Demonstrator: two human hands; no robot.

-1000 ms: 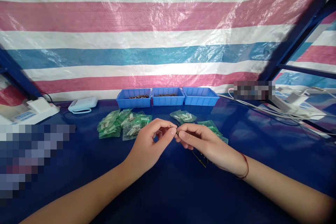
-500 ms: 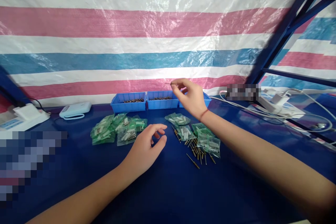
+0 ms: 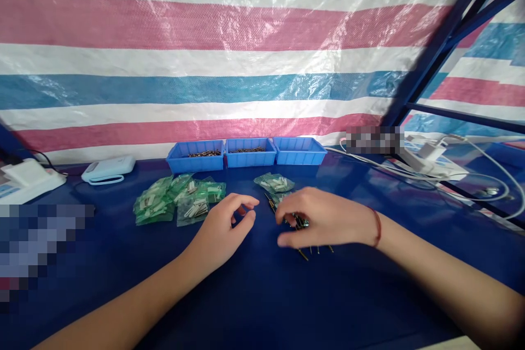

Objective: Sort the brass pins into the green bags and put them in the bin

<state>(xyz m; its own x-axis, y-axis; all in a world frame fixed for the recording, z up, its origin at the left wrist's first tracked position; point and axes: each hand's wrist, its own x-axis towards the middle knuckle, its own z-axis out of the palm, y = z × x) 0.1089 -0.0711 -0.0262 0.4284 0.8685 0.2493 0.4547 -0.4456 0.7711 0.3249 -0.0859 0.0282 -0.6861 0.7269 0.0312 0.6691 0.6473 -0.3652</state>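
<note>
Desk [image 3: 229, 295]: dark blue. Right hand [image 3: 315, 216] wide, thumb and fingers apart. Left hand [image 3: 227, 225] half-curled, narrow thumb-finger gap, beside green packets [image 3: 193, 209]. Metal pins [image 3: 303, 255] on desk below right hand, partly hidden.

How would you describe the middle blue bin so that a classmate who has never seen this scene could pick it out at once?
Find the striped sheet hanging behind the dark blue tabletop. Along the sheet's foot stand three blue bins; pick the middle bin, holding small metal pieces. Only it has a neighbouring bin on both sides.
</note>
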